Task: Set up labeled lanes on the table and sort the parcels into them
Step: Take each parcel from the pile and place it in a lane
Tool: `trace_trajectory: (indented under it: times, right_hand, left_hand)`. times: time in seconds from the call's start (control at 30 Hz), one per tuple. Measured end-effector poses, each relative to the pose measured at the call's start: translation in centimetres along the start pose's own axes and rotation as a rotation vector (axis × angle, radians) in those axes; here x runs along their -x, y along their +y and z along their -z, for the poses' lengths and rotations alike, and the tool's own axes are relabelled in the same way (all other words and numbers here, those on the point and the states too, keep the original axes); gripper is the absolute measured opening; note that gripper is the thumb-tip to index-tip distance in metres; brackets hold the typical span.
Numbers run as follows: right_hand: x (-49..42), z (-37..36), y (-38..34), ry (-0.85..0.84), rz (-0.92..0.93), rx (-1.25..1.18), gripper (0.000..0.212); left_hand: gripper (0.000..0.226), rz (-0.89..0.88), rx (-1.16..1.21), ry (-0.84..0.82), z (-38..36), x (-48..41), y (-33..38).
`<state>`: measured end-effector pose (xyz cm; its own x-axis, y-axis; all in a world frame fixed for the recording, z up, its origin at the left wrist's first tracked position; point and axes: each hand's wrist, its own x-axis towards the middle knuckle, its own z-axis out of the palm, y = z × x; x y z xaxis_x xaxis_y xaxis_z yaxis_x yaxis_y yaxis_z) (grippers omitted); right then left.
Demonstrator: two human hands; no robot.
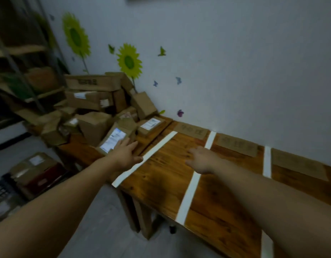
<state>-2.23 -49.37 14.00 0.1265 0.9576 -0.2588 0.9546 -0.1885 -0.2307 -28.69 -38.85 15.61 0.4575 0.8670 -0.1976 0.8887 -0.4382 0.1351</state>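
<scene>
Tape strips: we count three white tape strips (145, 159) across the wooden counter (166, 175); the third is partly crossed by the right forearm.
Lane labels: three cardboard cards (190, 130) lie along the wall edge, one behind each lane – their writing is too blurred for us to read.
Parcels: a pile of brown parcels (94, 101) fills the left end of the counter against the wall, outside the taped lanes; we cannot count them exactly. Two at the front show white shipping labels – the near parcel (114, 140) and a flat parcel (150, 125) just beside the first strip.
Left hands: the left hand (123, 153) is stretched out with fingers straight and spread, its fingertips on the near parcel's front edge; it grips nothing.
Right hands: the right hand (201, 159) hovers over the lane between the first and second strips, fingers loosely extended, holding nothing.
Containers: on the floor at left we see a dark crate (1, 192), contents too blurred to tell, and a labelled floor parcel (34, 162) beside it.
Shelf: a rack (21, 53) at far left holds blurred brown boxes.
</scene>
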Motion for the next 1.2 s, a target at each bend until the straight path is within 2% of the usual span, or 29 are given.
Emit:
trace_trajectory:
  times: [0.13, 0.23, 0.53, 0.7, 0.83, 0.9, 1.03, 1.2]
  right_hand:
    - [-5.9, 0.1, -6.0, -0.012, 0.095, -0.005, 0.064]
    - [-10.9, -0.8, -9.2, -0.023, 0.162, -0.04, 0.064]
    - [-22.9, -5.1, -16.1, -0.151, 0.197, -0.251, 0.06]
    - [-26.8, -7.2, -17.8, -0.211, 0.08, -0.397, 0.063]
    - [-28.5, -8.8, -19.8, -0.224, 0.008, -0.648, 0.055]
    - [-28.7, -9.9, -21.1, -0.209, -0.042, -0.783, 0.06]
    - [-28.8, -11.4, -24.0, -0.104, -0.258, -0.993, 0.08]
    - [-27.5, -9.4, -26.4, 0.145, -0.438, -1.124, 0.077]
  left_hand:
    - [0.079, 0.164, 0.062, 0.02, 0.7, -1.0, -7.3]
    - [0.079, 0.221, 0.098, -0.004, 0.6, -3.2, -11.6]
    - [0.071, 0.366, 0.227, -0.05, 0.7, -11.2, -18.8]
    - [0.051, 0.349, 0.336, -0.147, -1.0, -16.4, -21.1]
    - [0.057, 0.315, 0.446, -0.238, -2.7, -20.4, -23.3]
    - [0.055, 0.295, 0.521, -0.299, -3.8, -21.9, -24.3]
    - [0.045, 0.201, 0.642, -0.372, -5.2, -22.9, -25.1]
    - [0.053, -0.016, 0.697, -0.348, -3.2, -22.3, -25.3]
